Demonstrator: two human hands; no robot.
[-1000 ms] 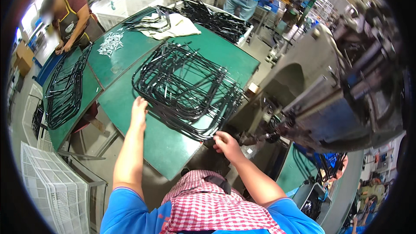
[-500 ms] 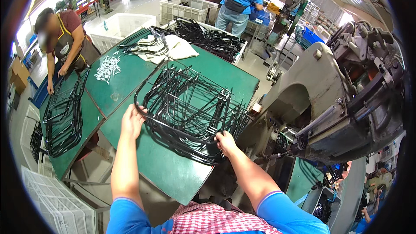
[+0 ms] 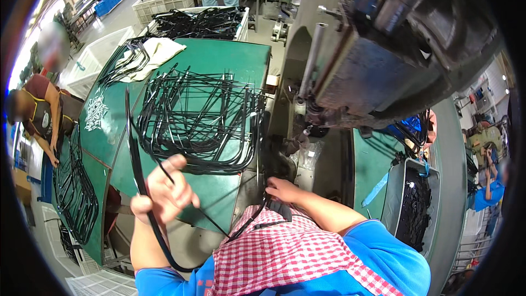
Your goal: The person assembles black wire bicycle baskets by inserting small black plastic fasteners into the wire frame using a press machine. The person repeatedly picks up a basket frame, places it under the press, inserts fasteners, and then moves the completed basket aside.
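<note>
A bent black metal tube frame [image 3: 133,156] is lifted off the table, its curved end close to my apron. My left hand [image 3: 164,192] holds one side of it between thumb and fingers, with some fingers loosely spread. A thin rod of the frame crosses in front of that palm. Farther right, my right hand [image 3: 284,191] is closed on the frame's other side, beside the machine; its fingertips are partly hidden. Beyond my hands, a pile of similar black frames [image 3: 192,165] lies on the green table [image 3: 219,52].
A large grey machine [image 3: 378,77] stands close on the right. Small silvery parts [image 3: 95,112] and a cream cloth [image 3: 159,55] lie on the table. At left a co-worker [image 3: 57,112] leans over more frames [image 3: 74,197]. A grey bin [image 3: 433,186] holds black parts at right.
One frame has come off the pile and toward my body, held in both hands. My view has turned right, toward the machine.
</note>
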